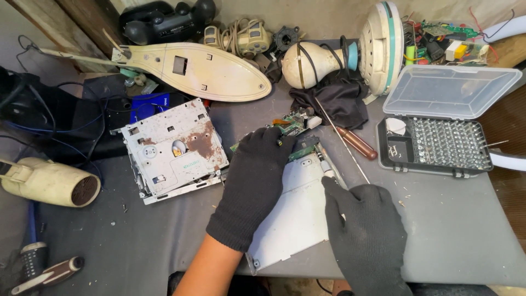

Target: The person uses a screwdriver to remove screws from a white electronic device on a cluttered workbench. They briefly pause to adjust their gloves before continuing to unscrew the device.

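Observation:
Both my hands wear black gloves. My left hand (255,181) lies over a flat white plastic housing (298,211) on the grey bench, its fingertips pressing on a green circuit board (300,145) at the housing's far end. My right hand (366,230) rests on the housing's right edge, fingers closed around a thin white tool (327,169) that points toward the board. How much of the board the left hand covers is hidden.
A rusty metal drive chassis (172,148) lies left. A wooden-handled screwdriver (350,141) and an open bit case (438,143) sit right. A cream shell (203,68), fan motor (329,57), black cloth (334,101) and hairdryer (49,183) ring the bench.

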